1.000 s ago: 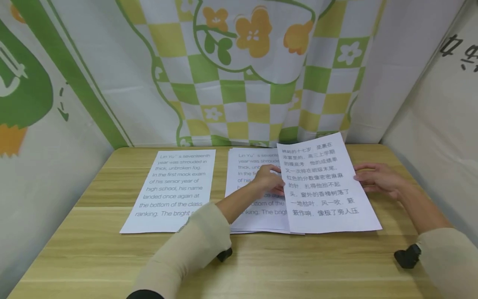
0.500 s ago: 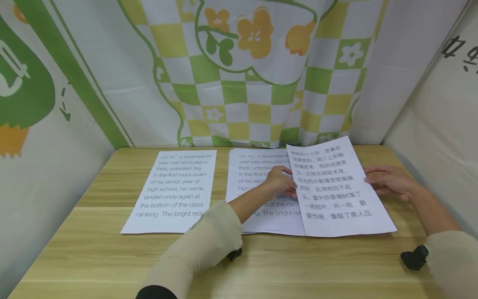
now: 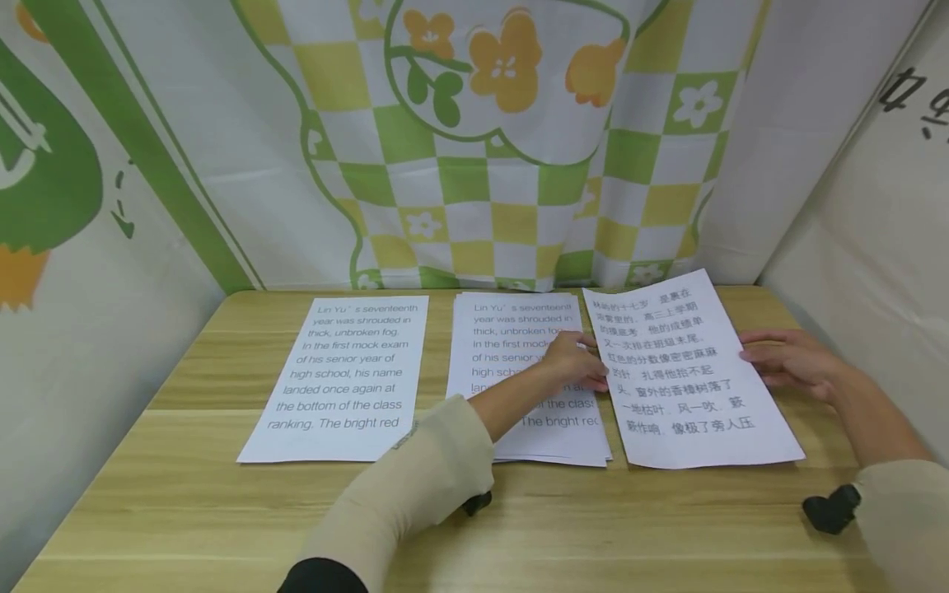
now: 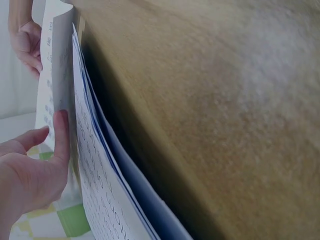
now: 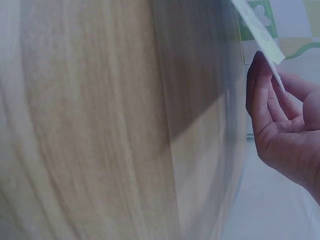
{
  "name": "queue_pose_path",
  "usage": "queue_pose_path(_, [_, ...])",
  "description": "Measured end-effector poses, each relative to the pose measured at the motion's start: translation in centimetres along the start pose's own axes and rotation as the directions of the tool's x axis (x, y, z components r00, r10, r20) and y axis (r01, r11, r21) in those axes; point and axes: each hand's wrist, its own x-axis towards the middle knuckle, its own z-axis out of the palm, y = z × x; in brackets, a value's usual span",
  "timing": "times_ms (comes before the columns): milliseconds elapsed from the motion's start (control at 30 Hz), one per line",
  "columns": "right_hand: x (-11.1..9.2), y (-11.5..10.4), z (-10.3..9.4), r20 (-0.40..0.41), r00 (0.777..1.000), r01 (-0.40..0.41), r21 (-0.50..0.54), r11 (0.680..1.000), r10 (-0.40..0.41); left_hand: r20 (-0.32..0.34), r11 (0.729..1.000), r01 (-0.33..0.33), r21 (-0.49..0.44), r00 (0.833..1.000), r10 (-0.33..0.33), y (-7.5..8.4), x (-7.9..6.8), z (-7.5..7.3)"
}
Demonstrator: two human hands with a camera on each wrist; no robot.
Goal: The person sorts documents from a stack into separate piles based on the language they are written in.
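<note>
A sheet of paper (image 3: 675,379) printed with Chinese characters is held slightly raised and bowed at the table's right side. My left hand (image 3: 574,362) pinches its left edge; in the left wrist view the thumb and a finger of that hand (image 4: 37,175) lie on either side of the sheet (image 4: 62,75). At the opposite edge, my right hand (image 3: 797,362) grips the paper, whose edge runs between thumb and fingers of the hand (image 5: 280,120) in the right wrist view. Under my left forearm lies a stack of English-printed sheets (image 3: 511,321), partly hidden.
Another English-printed sheet (image 3: 348,371) lies flat on the left of the wooden table (image 3: 593,527). Behind the table hangs a green and yellow checked curtain (image 3: 474,198), with pale fabric walls at both sides. Black wrist devices show beneath both sleeves.
Both hands have moved right with the Chinese-printed sheet. It has come off the English stack, which now shows more of its right side, with a narrow gap between them.
</note>
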Motion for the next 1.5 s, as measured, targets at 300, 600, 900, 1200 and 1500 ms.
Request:
queue_pose_path(300, [0.0,0.7,-0.7,-0.007,1.000,0.005,0.008,1.000,-0.005,0.091,0.999,0.033,0.040,0.995,-0.037,0.1,-0.2,0.2])
queue_pose_path(600, [-0.2,0.3,-0.6,-0.025,1.000,-0.005,-0.001,1.000,0.005,0.136,0.998,0.054,0.041,0.989,-0.059,0.7,-0.4,0.4])
queue_pose_path(900, [-0.7,0.3,-0.7,-0.034,0.999,-0.013,0.041,0.999,0.015,0.115,0.992,0.017,0.121,0.993,-0.031,1.0,-0.7,0.4])
queue_pose_path(1200, [-1.0,-0.1,-0.5,-0.095,0.995,0.008,0.001,1.000,-0.008,0.125,0.985,-0.001,0.172,0.992,-0.021,1.3,-1.2,0.3])
queue_pose_path(1500, [-1.0,-2.1,2.1,-0.121,0.987,0.072,-0.262,0.962,-0.107,0.133,0.967,-0.067,0.244,0.990,0.035,1.3,-1.8,-0.7])
